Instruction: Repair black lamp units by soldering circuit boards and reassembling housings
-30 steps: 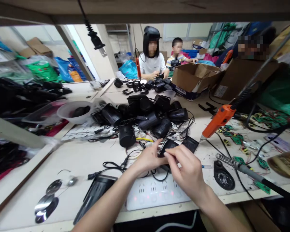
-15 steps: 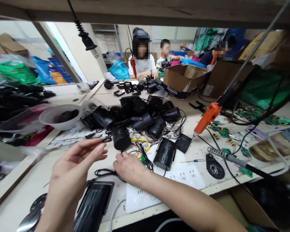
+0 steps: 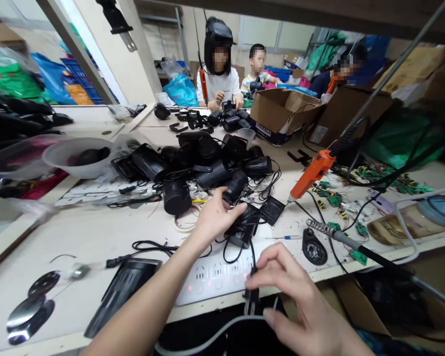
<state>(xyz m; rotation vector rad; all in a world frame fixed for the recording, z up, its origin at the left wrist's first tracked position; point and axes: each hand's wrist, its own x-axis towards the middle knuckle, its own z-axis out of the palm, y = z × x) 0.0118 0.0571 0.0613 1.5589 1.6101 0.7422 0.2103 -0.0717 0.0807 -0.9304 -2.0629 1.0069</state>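
Note:
My left hand [image 3: 214,216] reaches across the bench and grips a black cylindrical housing [image 3: 243,227] lying on its side near the bench's front. A black cable runs from that housing down to a black plug [image 3: 251,296], which my right hand [image 3: 292,296] pinches between thumb and fingers just over the front edge of a white power strip [image 3: 211,277]. The strip shows small red lights.
A pile of black housings [image 3: 207,163] fills the middle of the bench. To the right are an orange electric screwdriver [image 3: 311,173], a soldering iron [image 3: 356,244], green circuit boards [image 3: 333,200] and a cardboard box [image 3: 282,111]. Three people sit at the far end.
My left hand moved from the left side onto the black housing. My right hand left the cables, dropped toward me and took hold of the plug. The camera tilted down.

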